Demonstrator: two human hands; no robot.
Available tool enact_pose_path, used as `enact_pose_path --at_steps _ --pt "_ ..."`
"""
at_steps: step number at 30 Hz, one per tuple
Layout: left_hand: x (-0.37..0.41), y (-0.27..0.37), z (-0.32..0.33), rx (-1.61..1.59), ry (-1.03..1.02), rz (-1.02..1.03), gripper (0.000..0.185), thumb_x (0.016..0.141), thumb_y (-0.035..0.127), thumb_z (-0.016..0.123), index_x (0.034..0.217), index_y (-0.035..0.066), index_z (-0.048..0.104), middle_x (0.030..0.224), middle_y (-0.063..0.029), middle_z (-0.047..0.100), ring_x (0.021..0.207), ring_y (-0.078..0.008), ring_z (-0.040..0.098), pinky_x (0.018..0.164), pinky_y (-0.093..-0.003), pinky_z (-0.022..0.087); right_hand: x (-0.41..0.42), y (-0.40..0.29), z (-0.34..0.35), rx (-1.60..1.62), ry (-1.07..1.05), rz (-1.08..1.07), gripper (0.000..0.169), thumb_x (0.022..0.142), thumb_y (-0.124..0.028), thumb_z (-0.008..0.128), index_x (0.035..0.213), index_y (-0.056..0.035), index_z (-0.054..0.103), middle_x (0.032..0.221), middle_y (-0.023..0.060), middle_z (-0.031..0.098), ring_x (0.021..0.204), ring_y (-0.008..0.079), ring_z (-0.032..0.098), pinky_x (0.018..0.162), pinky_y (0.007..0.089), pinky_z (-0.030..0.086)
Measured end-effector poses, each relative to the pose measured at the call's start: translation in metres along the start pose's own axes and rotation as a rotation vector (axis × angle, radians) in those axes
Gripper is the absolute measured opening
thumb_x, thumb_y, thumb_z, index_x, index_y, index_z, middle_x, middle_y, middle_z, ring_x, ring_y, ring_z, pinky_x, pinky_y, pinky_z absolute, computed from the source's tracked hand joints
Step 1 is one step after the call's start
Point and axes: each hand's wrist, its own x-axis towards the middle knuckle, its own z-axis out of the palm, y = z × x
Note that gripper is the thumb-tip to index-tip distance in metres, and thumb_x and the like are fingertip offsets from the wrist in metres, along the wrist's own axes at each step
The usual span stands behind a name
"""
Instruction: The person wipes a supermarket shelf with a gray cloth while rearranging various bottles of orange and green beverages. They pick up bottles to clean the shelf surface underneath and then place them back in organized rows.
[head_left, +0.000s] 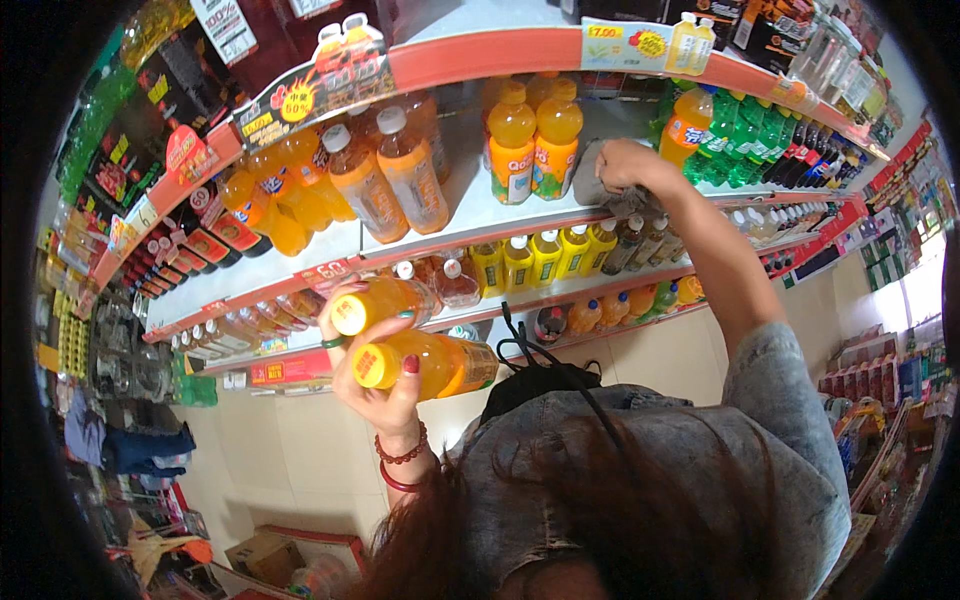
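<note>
My left hand (382, 390) grips two orange drink bottles by their necks, a nearer bottle (439, 367) and a farther bottle (397, 300), both with yellow caps. They are held in front of the shelves, caps toward me. On the white upper shelf (469, 217), my right hand (626, 165) presses on a bunched grey cloth (600, 184). Just left of the cloth stand two upright Qoo orange drink bottles (534, 142), with more partly hidden behind them. To the right of my right hand is a Fanta orange bottle (686, 127).
White-capped drink bottles (386, 180) and Fanta bottles (285, 195) stand left on the same shelf. Green soda bottles (739, 142) line its right side. Yellow bottles (547, 255) fill part of the shelf below. A red price rail (487, 56) overhangs the shelf. A cardboard box (266, 559) is behind me.
</note>
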Motion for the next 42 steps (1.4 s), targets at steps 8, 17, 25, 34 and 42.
enact_pose_path --at_steps 8,17,25,34,42 --pt "0.036 0.017 0.081 -0.191 -0.159 0.119 0.03 0.056 0.014 0.067 0.083 0.003 0.07 0.112 -0.02 0.048 0.11 -0.0358 0.047 0.094 -0.0455 0.037 -0.159 0.032 -0.01 0.366 0.661 -0.134 0.044 0.06 0.006 0.06 0.101 -0.0101 0.063 0.114 0.0143 0.056 0.112 0.0325 0.048 0.095 0.0365 0.039" --pt "0.05 0.043 0.223 -0.118 -0.114 0.369 0.029 0.056 0.015 0.07 0.083 0.006 0.07 0.111 -0.0161 0.048 0.106 -0.0344 0.048 0.094 -0.0479 0.036 -0.292 0.146 0.049 0.702 1.023 0.076 0.044 0.057 0.012 0.048 0.099 -0.0005 0.059 0.117 0.0165 0.053 0.113 0.0312 0.05 0.099 0.034 0.035" --pt "0.069 0.027 0.307 0.058 -0.055 0.353 0.026 0.061 0.014 0.068 0.086 0.005 0.069 0.118 -0.0185 0.046 0.115 -0.0354 0.045 0.098 -0.0458 0.036 -0.36 0.276 0.117 0.688 1.113 0.399 0.046 0.062 0.01 0.049 0.107 0.0007 0.056 0.115 0.0129 0.052 0.111 0.0264 0.05 0.1 0.0342 0.033" --pt "0.084 -0.004 0.351 0.248 -0.004 0.215 0.026 0.063 0.01 0.07 0.088 0.005 0.069 0.12 -0.0193 0.047 0.114 -0.0336 0.046 0.097 -0.0402 0.037 -0.346 0.329 0.158 0.969 1.141 0.451 0.049 0.061 0.011 0.05 0.108 0.0006 0.057 0.11 0.0112 0.054 0.106 0.0244 0.051 0.1 0.0354 0.034" --pt "0.114 -0.069 0.401 0.316 0.252 0.015 0.035 0.065 0.027 0.072 0.091 0.004 0.066 0.091 -0.0195 0.063 0.104 -0.0336 0.05 0.09 -0.0425 0.037 -0.326 0.324 0.154 1.05 1.062 0.454 0.049 0.062 0.01 0.046 0.109 0.0019 0.055 0.111 0.0123 0.05 0.108 0.026 0.048 0.1 0.0383 0.034"
